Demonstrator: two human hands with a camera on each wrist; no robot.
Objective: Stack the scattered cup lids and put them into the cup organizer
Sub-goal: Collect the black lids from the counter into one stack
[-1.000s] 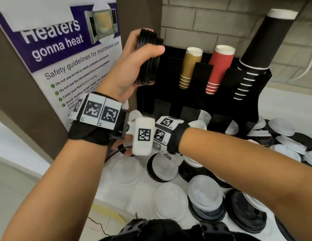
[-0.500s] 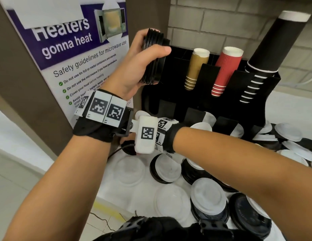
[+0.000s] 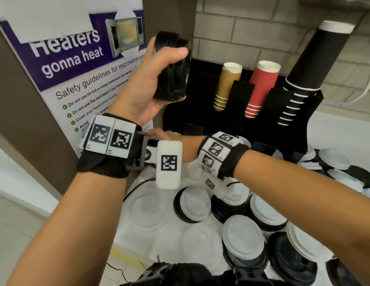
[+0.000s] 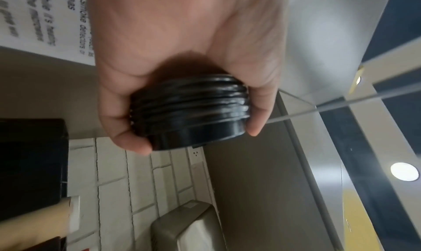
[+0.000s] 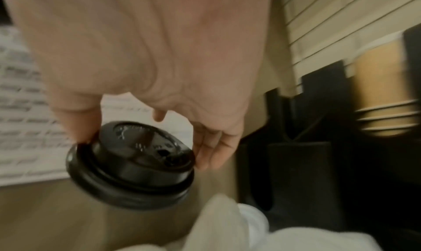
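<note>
The left hand [image 3: 157, 79] grips the stack of black lids [image 3: 172, 67] on edge, thumb across; the right hand [image 5: 145, 75] pinches a single black lid [image 5: 131, 165] at its fingertips, which should be squared rim-to-rim before nesting it

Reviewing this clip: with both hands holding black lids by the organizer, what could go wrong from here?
1. The left hand grips the stack of black lids on edge by its rims; the uneven layers may fan apart and spill.
2. The right hand pinches a single black lid only at its rim, tilted, so it may slip.
3. The crossed right forearm hangs over loose white lids and might knock them.
</note>
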